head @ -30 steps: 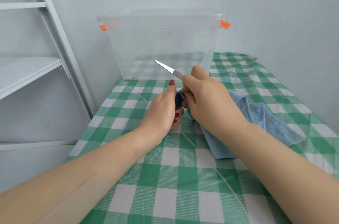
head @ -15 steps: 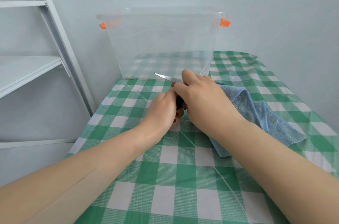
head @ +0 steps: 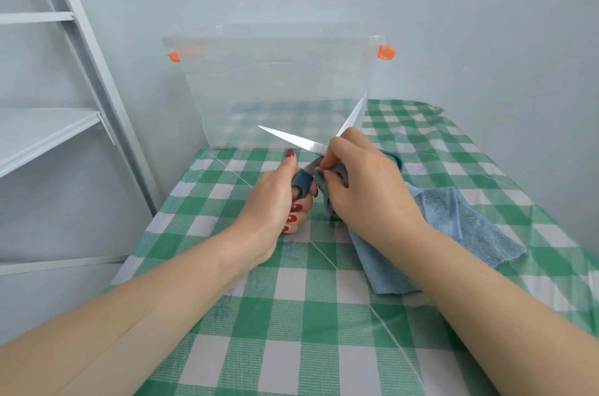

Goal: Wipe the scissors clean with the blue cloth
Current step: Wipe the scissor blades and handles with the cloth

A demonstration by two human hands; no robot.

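Note:
Scissors (head: 291, 140) with steel blades and dark blue handles are held spread above the table, one blade pointing left, the other up and right. My left hand (head: 275, 198) grips one blue handle. My right hand (head: 363, 181) pinches a bunched part of the blue cloth (head: 453, 227) against the scissors near the pivot. The rest of the cloth trails over the table to the right, partly under my right forearm.
A green and white checked tablecloth (head: 291, 314) covers the table. A clear plastic bin (head: 275, 87) with orange clips stands at the back against the wall. A white shelf frame (head: 48, 129) stands to the left.
The scissor blades have spread wider and both show again. My right hand slid back toward the pivot with the cloth; half a second ago it covered more of the blade.

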